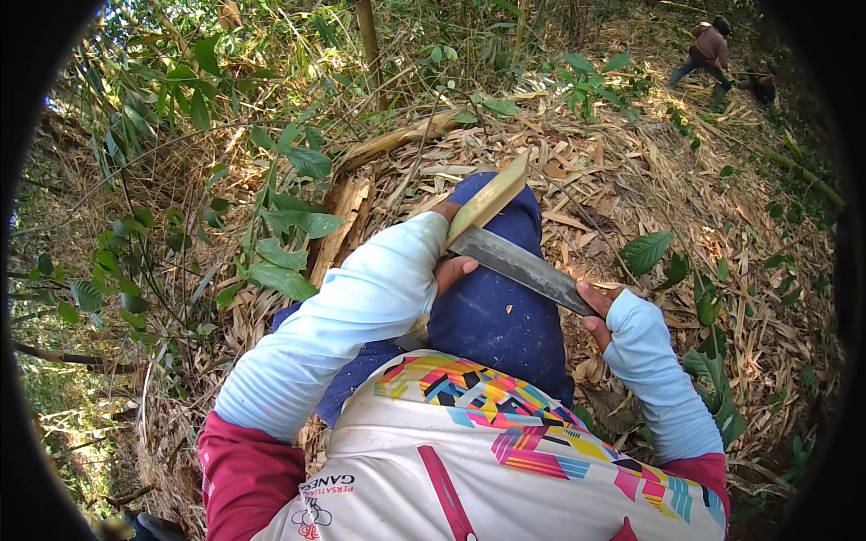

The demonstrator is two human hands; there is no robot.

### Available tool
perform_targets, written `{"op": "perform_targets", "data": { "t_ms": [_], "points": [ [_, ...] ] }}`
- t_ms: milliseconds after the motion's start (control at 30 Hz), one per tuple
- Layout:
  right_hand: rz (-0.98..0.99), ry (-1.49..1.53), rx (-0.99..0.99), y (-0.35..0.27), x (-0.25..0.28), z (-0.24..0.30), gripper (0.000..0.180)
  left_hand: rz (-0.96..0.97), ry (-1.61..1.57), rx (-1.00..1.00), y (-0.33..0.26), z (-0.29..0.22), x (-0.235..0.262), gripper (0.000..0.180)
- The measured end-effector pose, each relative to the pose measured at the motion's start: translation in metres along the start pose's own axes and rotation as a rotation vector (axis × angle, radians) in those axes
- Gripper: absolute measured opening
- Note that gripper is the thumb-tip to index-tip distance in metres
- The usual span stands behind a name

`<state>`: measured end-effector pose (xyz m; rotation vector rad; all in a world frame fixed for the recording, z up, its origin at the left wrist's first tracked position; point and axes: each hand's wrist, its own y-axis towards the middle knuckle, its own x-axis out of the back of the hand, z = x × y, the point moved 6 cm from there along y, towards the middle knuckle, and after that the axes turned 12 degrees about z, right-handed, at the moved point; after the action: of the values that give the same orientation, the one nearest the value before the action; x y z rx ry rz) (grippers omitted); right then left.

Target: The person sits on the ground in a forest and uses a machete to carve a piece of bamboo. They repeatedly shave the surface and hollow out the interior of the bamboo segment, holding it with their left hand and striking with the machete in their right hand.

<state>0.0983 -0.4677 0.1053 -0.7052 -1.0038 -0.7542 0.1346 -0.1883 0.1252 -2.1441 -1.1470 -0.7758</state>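
Bamboo strip (490,202), pale yellow, pointed, dark-bladed knife (525,272)

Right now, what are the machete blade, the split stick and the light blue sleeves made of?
The machete blade looks like steel: dark grey, mottled and mostly dull. The split stick is probably bamboo, maybe other wood: pale yellow, with straight lines running lengthwise. The light blue sleeves seem to be soft, matte fabric, since they wrinkle along the arms; which fabric, I can't tell.

Knife (523,268) bars the knee (520,221); room over litter (604,198) beyond
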Motion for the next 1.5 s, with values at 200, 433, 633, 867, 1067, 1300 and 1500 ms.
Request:
{"op": "perform_targets", "data": {
  "t_ms": [200,433,633,867,1067,1300,1500],
  "points": [
    [-0.031,-0.020,-0.006,-0.002,-0.007,-0.001,0.049,-0.012,0.022,-0.011,0.001,0.003,-0.003,0.054],
    [-0.017,0.001,-0.026,-0.007,-0.010,0.005,0.051,-0.099,0.073,-0.001,-0.005,0.006,-0.006,0.042],
    [-0.058,-0.037,-0.044,-0.013,-0.008,0.008,0.051,-0.089,0.010,0.020,-0.003,0.004,-0.012,0.042],
    [-0.096,-0.045,-0.046,-0.026,-0.018,0.010,0.055,-0.071,0.073,0.104,-0.007,0.007,-0.020,0.043],
    [0.018,-0.085,-0.122,-0.026,-0.029,0.019,0.057,-0.056,0.076,0.149,-0.019,0.011,-0.017,0.042],
    [-0.050,-0.086,-0.033,-0.022,-0.024,0.016,0.053,-0.179,0.054,0.069,-0.027,0.008,-0.017,0.049],
    [-0.009,-0.031,-0.055,-0.020,-0.026,0.015,0.052,-0.208,-0.004,0.081,-0.030,-0.003,-0.016,0.049]
  ]
}}
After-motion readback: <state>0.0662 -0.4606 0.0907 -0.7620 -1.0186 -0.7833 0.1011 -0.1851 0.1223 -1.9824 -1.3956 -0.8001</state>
